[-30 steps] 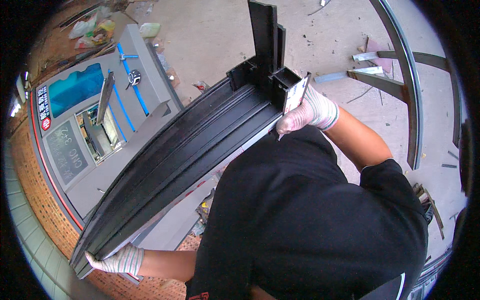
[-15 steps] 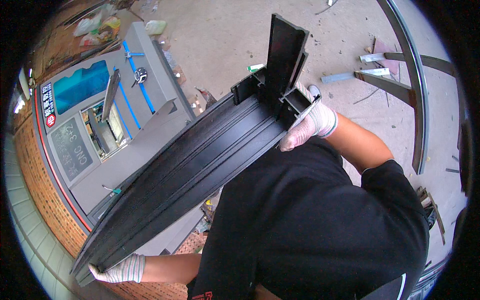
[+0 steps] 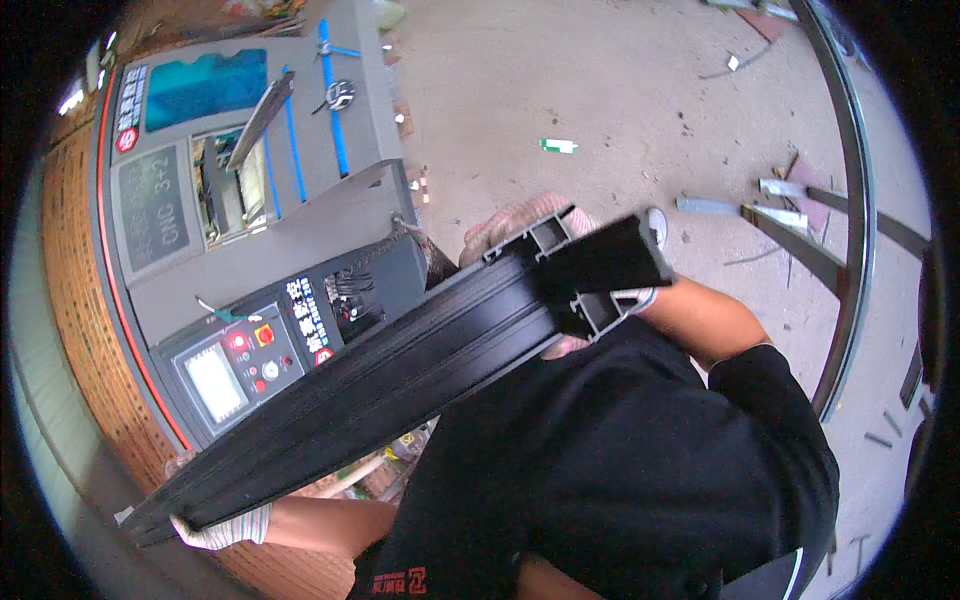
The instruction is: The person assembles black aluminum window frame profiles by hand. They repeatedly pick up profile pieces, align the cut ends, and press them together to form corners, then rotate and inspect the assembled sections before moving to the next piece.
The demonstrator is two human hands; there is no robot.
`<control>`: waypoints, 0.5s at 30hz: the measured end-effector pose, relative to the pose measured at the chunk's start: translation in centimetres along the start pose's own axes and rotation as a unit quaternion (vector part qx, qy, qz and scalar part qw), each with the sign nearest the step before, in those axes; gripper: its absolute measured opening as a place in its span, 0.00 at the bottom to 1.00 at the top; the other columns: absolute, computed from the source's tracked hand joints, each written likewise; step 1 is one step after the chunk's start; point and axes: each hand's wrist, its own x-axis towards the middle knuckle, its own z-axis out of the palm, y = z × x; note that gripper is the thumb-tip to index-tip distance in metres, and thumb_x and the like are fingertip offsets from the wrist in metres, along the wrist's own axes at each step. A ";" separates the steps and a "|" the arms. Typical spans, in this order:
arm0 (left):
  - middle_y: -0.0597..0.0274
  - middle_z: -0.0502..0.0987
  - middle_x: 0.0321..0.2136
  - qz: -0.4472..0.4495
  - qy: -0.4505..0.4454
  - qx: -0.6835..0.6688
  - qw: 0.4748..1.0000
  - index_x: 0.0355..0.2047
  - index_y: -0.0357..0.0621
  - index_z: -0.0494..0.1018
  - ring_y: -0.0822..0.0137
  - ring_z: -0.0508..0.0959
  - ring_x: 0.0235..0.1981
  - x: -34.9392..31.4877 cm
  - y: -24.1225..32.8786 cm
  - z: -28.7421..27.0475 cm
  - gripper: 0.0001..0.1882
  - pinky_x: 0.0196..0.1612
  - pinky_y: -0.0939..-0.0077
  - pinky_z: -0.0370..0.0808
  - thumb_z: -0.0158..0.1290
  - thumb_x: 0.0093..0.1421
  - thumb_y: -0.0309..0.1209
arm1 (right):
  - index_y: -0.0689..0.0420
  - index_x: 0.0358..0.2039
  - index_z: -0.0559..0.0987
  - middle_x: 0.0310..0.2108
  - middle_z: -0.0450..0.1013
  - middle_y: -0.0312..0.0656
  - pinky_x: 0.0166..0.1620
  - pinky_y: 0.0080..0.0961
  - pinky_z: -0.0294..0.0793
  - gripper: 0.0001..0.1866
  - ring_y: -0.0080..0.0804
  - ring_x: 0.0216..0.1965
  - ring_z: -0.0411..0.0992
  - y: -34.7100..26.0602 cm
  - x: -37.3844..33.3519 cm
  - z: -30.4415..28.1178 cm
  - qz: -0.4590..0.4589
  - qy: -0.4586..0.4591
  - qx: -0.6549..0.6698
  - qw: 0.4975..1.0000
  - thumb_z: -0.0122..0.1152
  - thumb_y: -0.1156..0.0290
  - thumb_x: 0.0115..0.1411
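A long black metal profile [image 3: 430,350] with lengthwise grooves lies slantwise across my front, with hollow chambers showing at its far right end. From that end a short black piece [image 3: 605,258] juts out at an angle. My left hand [image 3: 228,530], in a striped knit glove, is closed round the lower edge near the profile's left end. My right hand [image 3: 525,218], gloved too, grips the right end from below. Its fingers show beyond the far edge, and its palm is hidden by the profile.
A grey machine with a control panel [image 3: 238,372] stands at left, and a tape measure [image 3: 341,95] rests on it beside blue strips. Metal bars [image 3: 800,240] and a long curved-looking rail [image 3: 857,200] are at right. A green-and-white box [image 3: 558,146] lies on the concrete floor.
The profile's right end has dropped and tilted, so the short piece now points toward me rather than up. My view has shifted, bringing the machine's control panel into sight.
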 end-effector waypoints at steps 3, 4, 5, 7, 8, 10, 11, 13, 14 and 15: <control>0.45 0.72 0.39 -0.027 -0.022 -0.056 0.998 0.44 0.32 0.72 0.50 0.73 0.44 -0.6 1.0 -2.3 0.28 0.50 0.57 0.73 0.52 0.53 0.46 | 0.60 0.62 0.61 0.57 0.69 0.51 0.58 0.40 0.72 0.56 0.42 0.54 0.72 1.6 2.4 1.5 -0.027 -0.059 0.036 0.997 0.88 0.58 0.37; 0.46 0.71 0.39 -0.013 -0.004 -0.038 0.999 0.44 0.32 0.71 0.51 0.73 0.45 -0.5 1.1 -3.1 0.28 0.50 0.57 0.72 0.52 0.53 0.46 | 0.60 0.60 0.63 0.55 0.70 0.52 0.56 0.41 0.73 0.54 0.43 0.53 0.73 1.6 3.3 1.9 -0.051 -0.075 0.050 0.995 0.87 0.58 0.37; 0.46 0.70 0.39 0.001 -0.016 -0.018 1.000 0.45 0.32 0.70 0.52 0.72 0.45 -0.6 1.2 -4.0 0.29 0.50 0.58 0.71 0.52 0.52 0.47 | 0.60 0.59 0.64 0.54 0.71 0.52 0.55 0.42 0.74 0.52 0.44 0.52 0.74 1.5 4.3 2.3 -0.074 -0.092 0.064 0.991 0.87 0.59 0.38; 0.47 0.70 0.40 -0.020 -0.003 -0.039 0.999 0.45 0.32 0.70 0.52 0.72 0.44 -0.7 1.5 -5.8 0.30 0.50 0.59 0.71 0.52 0.51 0.47 | 0.60 0.53 0.70 0.50 0.74 0.53 0.53 0.42 0.75 0.44 0.46 0.49 0.75 0.5 6.1 2.7 -0.122 -0.127 0.071 0.982 0.86 0.59 0.40; 0.47 0.70 0.41 -0.031 -0.043 -0.051 0.997 0.45 0.32 0.70 0.52 0.72 0.44 -0.7 1.5 -6.6 0.30 0.50 0.59 0.71 0.52 0.51 0.48 | 0.60 0.50 0.72 0.48 0.75 0.54 0.51 0.43 0.75 0.40 0.47 0.47 0.75 0.0 6.9 2.8 -0.140 -0.135 0.080 0.978 0.85 0.59 0.41; 0.39 0.76 0.41 -0.041 -0.017 -0.078 0.996 0.43 0.27 0.74 0.45 0.76 0.45 -0.3 1.7 -7.8 0.33 0.51 0.52 0.74 0.53 0.48 0.48 | 0.61 0.41 0.77 0.43 0.77 0.54 0.50 0.43 0.74 0.29 0.50 0.44 0.76 -1.8 7.7 2.6 -0.080 -0.161 0.051 0.982 0.82 0.58 0.44; 0.39 0.76 0.41 -0.033 -0.003 -0.064 0.997 0.43 0.26 0.74 0.45 0.76 0.45 -0.2 1.4 -8.1 0.33 0.51 0.52 0.74 0.53 0.48 0.48 | 0.61 0.35 0.79 0.40 0.77 0.55 0.49 0.43 0.74 0.24 0.53 0.42 0.76 -2.5 8.0 2.7 -0.070 -0.143 0.077 0.984 0.79 0.58 0.46; 0.39 0.76 0.40 -0.041 -0.037 -0.079 0.995 0.43 0.27 0.74 0.45 0.76 0.45 -0.1 1.0 -8.1 0.34 0.51 0.53 0.73 0.52 0.49 0.49 | 0.62 0.36 0.79 0.41 0.78 0.54 0.49 0.43 0.74 0.24 0.52 0.43 0.76 -3.5 8.3 2.8 -0.087 -0.128 0.103 0.982 0.78 0.58 0.47; 0.39 0.76 0.40 -0.059 -0.084 -0.108 0.989 0.43 0.27 0.74 0.46 0.76 0.45 -0.1 0.6 -7.7 0.34 0.51 0.54 0.73 0.51 0.49 0.50 | 0.62 0.36 0.79 0.41 0.78 0.54 0.49 0.43 0.74 0.24 0.52 0.43 0.76 -3.7 8.3 2.9 -0.102 -0.121 0.117 0.980 0.78 0.58 0.48; 0.39 0.76 0.40 -0.066 -0.094 -0.123 0.986 0.43 0.27 0.74 0.46 0.76 0.45 -0.1 0.2 -7.1 0.35 0.51 0.54 0.73 0.50 0.50 0.51 | 0.62 0.36 0.79 0.41 0.78 0.55 0.49 0.44 0.74 0.24 0.52 0.43 0.76 -4.3 8.0 2.3 -0.094 -0.124 0.085 0.984 0.77 0.57 0.48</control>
